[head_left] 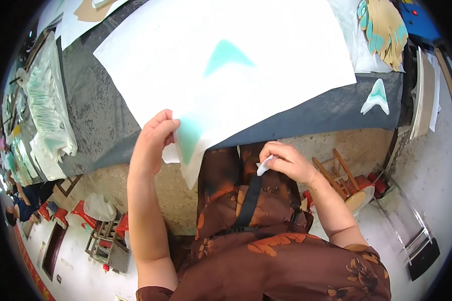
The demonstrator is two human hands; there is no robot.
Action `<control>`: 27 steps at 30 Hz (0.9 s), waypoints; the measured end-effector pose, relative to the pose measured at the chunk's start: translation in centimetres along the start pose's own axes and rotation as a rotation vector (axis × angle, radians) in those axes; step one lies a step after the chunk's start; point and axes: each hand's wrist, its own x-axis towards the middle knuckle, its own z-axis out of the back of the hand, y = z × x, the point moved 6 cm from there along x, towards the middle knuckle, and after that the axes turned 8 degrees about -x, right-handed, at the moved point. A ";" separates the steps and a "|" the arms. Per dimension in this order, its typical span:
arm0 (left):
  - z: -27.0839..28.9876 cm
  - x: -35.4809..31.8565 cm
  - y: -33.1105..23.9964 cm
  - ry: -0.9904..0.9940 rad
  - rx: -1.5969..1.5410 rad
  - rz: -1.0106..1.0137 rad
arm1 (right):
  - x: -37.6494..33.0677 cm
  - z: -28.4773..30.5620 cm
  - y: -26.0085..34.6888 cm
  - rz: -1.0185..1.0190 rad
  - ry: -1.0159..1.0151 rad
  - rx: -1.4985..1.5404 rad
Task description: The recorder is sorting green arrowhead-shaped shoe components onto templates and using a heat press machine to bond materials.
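Note:
My left hand (158,134) is closed in a pinch on a thin translucent white sheet with a green pointed patch (190,138), which hangs over the table's front edge. Under it, a large white paper sheet (150,65) covers the middle of the table. A green V-shaped patch (225,54) shows farther back on that paper. Off the table, above my lap, the fingers of my right hand (289,161) are closed round a small crumpled white piece (264,165); whether it is cloth or paper I cannot tell.
Dark cloth (93,100) covers the table. A white-and-green V-shaped piece (376,98) lies at the right. Tan and green cut pieces (385,32) are piled behind it; plastic-wrapped pieces (45,100) lie at the left. A wooden stool (339,175) stands on the floor to the right.

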 end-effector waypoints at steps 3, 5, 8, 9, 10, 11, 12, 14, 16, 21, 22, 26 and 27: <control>-1.7 0.2 0.4 0.070 0.100 -0.003 | -0.3 -0.5 -1.4 -0.175 -0.002 -0.012; -2.8 1.1 -0.9 0.107 0.246 -0.056 | -0.1 -0.2 -2.1 -0.247 -0.082 -0.136; -5.0 3.2 -3.7 0.147 0.388 -0.143 | 0.5 0.0 -1.8 -0.174 -0.125 -0.120; -6.2 4.2 -5.0 0.195 0.438 -0.245 | 0.7 0.1 -1.8 -0.174 -0.127 -0.120; -6.8 5.5 -5.6 0.170 0.456 -0.208 | 1.0 0.1 -1.7 -0.157 -0.111 -0.038; -7.6 6.7 -6.4 0.169 0.497 -0.239 | 1.3 0.1 -1.5 -0.138 -0.094 0.044; -8.4 7.6 -7.2 0.185 0.532 -0.296 | 1.5 0.4 -1.3 -0.138 -0.096 0.045; -8.7 9.2 -8.0 0.096 0.660 -0.324 | 1.9 0.8 -1.0 -0.140 -0.092 0.156; -8.4 9.9 -8.3 0.021 0.781 -0.379 | 2.0 1.7 -0.9 -0.218 -0.088 0.167; -6.6 10.4 -7.5 -0.044 0.574 -0.277 | 3.8 5.7 1.1 -0.177 -0.260 -0.091; -6.6 10.3 -7.3 -0.039 0.569 -0.282 | 4.6 6.2 1.5 -0.172 -0.262 -0.090; -6.4 9.7 -6.2 -0.043 0.471 -0.242 | 7.6 9.3 3.1 -0.115 -0.409 -0.175; -6.5 9.6 -6.0 -0.042 0.434 -0.235 | 8.5 9.9 3.6 -0.080 -0.441 -0.219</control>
